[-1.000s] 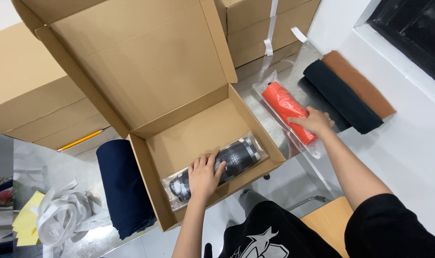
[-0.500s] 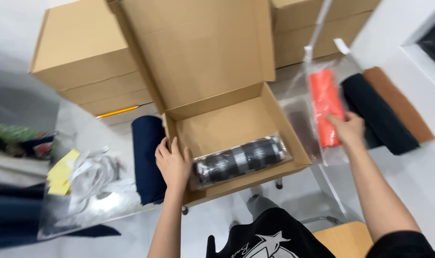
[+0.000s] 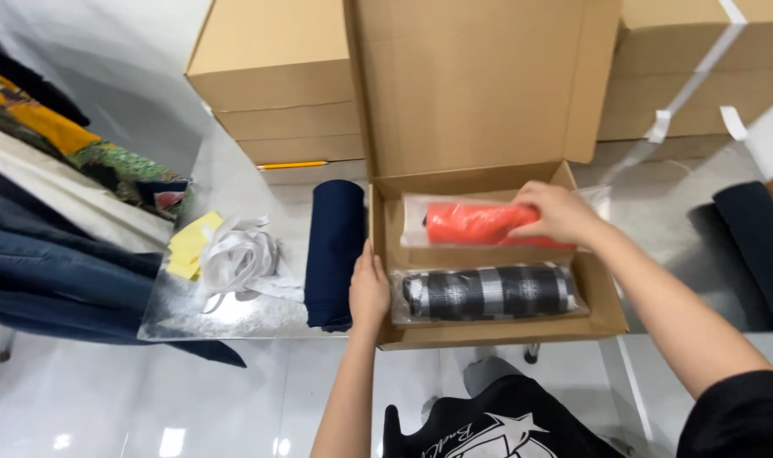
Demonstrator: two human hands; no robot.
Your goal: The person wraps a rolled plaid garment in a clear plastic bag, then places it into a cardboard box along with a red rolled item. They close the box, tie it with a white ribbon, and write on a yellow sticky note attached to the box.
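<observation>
Head view: my right hand (image 3: 556, 212) has its grip grasping the bagged orange roll (image 3: 471, 225) inside the open cardboard box (image 3: 488, 337) at frame centre; my left hand (image 3: 368, 293), released, rests flat against the box's left wall.

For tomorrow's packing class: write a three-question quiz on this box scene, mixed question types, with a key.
1. True or false: the right hand rests on the orange roll.
2. Which roll lies nearer the person? A. orange B. the black checked roll
3. What does the left hand touch?

Key: 1 true; 2 B; 3 the left wall of the box.
</observation>
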